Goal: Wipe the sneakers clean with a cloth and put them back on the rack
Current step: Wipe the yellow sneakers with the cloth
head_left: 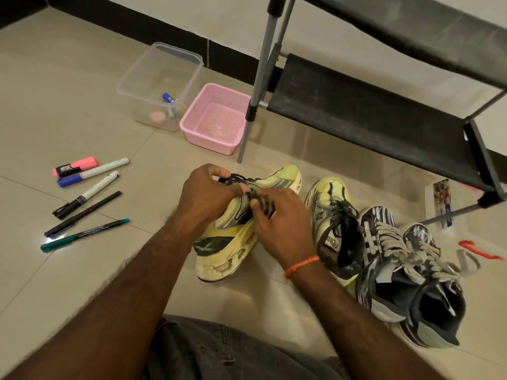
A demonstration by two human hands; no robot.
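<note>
Both forearms reach fwd from bottom of view, bare, converging toward centre. Left hand [204, 192]: back of hand up, wrist bent a little, fingers curled over, thumb pointing right toward the other hand, pinching black laces. Right hand [282, 223]: back of hand facing up, fingers curled down & inward, fingertips pinching same laces just beside left thumb. The two grips nearly touch. Orange thread band [301, 266] round right wrist. Lap in dark grey fabric shows btwn the arms at lower edge.
</note>
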